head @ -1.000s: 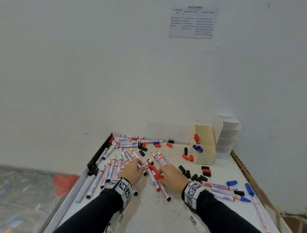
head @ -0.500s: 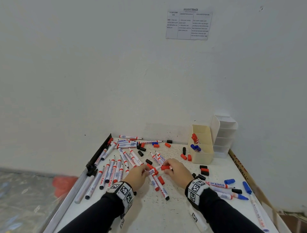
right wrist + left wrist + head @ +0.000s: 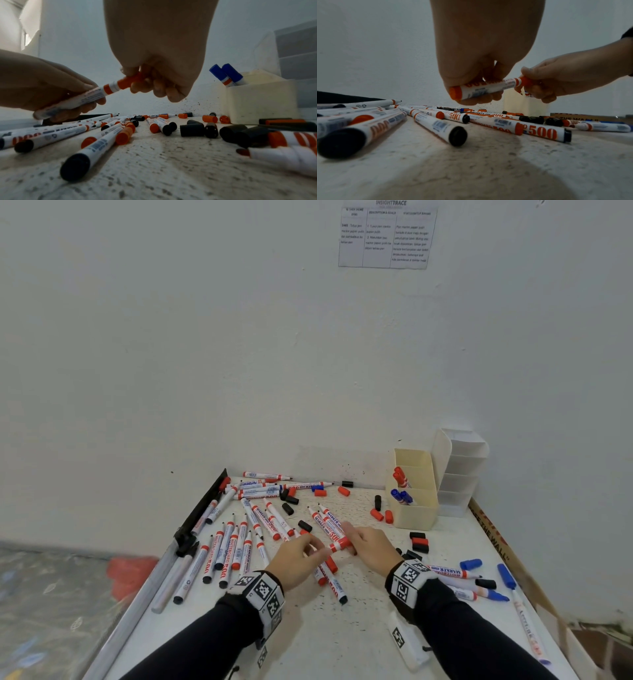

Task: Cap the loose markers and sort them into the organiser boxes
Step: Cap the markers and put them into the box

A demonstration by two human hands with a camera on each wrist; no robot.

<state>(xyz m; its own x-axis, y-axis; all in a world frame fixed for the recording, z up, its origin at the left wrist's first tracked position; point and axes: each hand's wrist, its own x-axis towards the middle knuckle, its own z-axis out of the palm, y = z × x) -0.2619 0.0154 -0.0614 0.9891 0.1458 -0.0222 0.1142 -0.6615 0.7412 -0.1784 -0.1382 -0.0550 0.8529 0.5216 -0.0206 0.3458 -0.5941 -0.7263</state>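
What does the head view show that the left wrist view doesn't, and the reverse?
Only the head view shows the cream organiser box with red and blue capped markers standing in it, the white box beside it, and the paper sheet on the wall. Only the left wrist view shows the held marker's orange end plug. Both show the left hand gripping the barrel and the right hand on the red cap.

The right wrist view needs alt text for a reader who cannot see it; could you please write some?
Two hands hold one red marker above a speckled table: the left hand grips its barrel, the right hand pinches its red cap. Loose markers and caps lie below; two blue-capped markers stand in a cream organiser box.
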